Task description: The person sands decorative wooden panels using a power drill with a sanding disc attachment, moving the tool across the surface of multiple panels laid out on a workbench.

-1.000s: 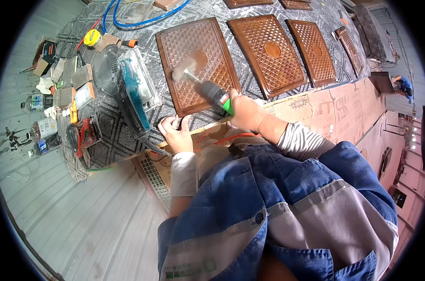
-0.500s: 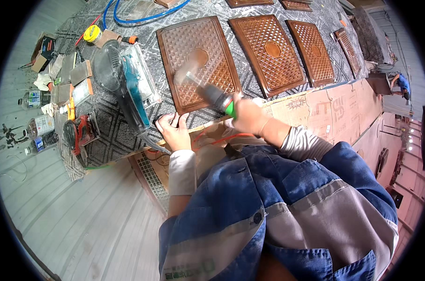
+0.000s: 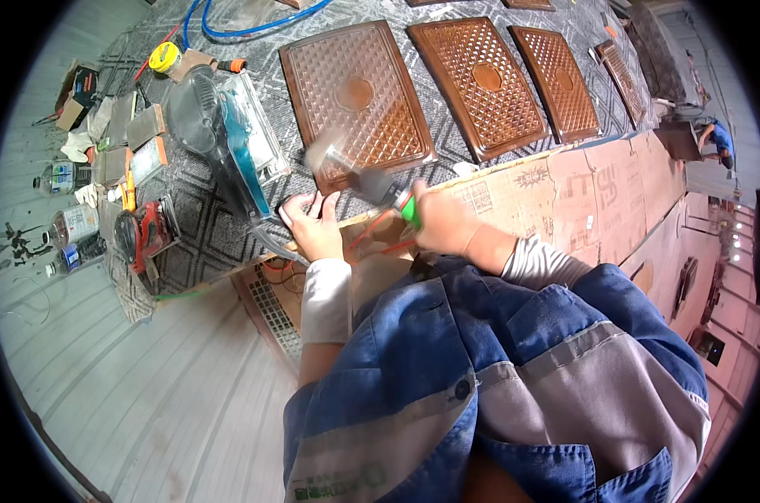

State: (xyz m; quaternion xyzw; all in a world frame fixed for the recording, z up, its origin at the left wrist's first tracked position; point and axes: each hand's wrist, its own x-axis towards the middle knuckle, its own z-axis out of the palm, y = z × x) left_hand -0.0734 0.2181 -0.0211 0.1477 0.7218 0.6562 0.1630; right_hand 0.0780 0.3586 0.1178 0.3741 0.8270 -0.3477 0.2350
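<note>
In my right hand (image 3: 447, 220) is a handheld power tool (image 3: 382, 188) with a dark body and a green band. Its round head, smeared by motion, is over the near left part of a brown wooden panel (image 3: 356, 59). This panel has a raised diamond pattern and a plain oval in the middle, and it lies flat on the table. My left hand (image 3: 314, 230) is at the panel's near left corner, thumb and fingers bent against its edge. Left of the panel sits a large teal-and-black power sander (image 3: 244, 159).
More patterned panels (image 3: 478, 88) lie in a row to the right. A smaller red sander (image 3: 147, 237), sanding blocks (image 3: 145, 126), plastic bottles (image 3: 71, 226) and a yellow-lidded jar (image 3: 164, 57) crowd the left. A blue hose (image 3: 254, 32) curves behind. Cardboard (image 3: 573, 193) covers the near edge. Another person (image 3: 718, 147) is far right.
The power tool's blurred head has come nearer to me and a little left across the panel, and my right hand has moved slightly with it. My left hand stays at the corner.
</note>
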